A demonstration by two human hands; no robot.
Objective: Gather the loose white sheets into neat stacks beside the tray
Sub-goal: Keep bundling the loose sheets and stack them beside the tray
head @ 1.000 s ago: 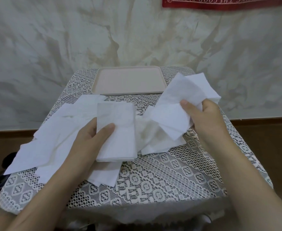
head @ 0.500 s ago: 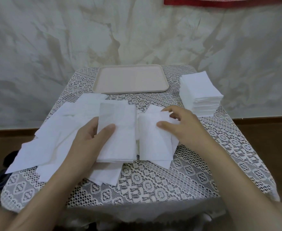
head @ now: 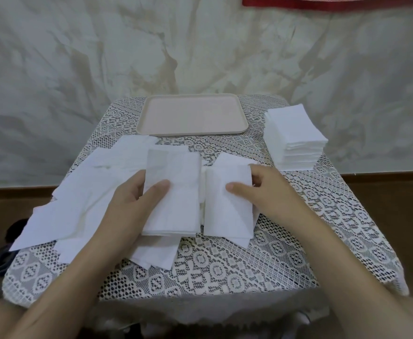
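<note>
Now my left grip (head: 127, 204) clasps the first bundle (head: 176, 204), my right grip (head: 271, 192) pinches a second bundle (head: 227, 216); next, I'd square both and merge them beside the tray (head: 193, 132).

The place looks like a room in a home rather than a workplace. A small lace-covered table (head: 225, 270) carries a beige serving tray (head: 193, 129). Behind it, a marbled grey-and-tan wall (head: 200, 45) meets a dark wooden skirting board (head: 384, 178), and a red cloth banner (head: 335, 2) hangs high up.
</note>
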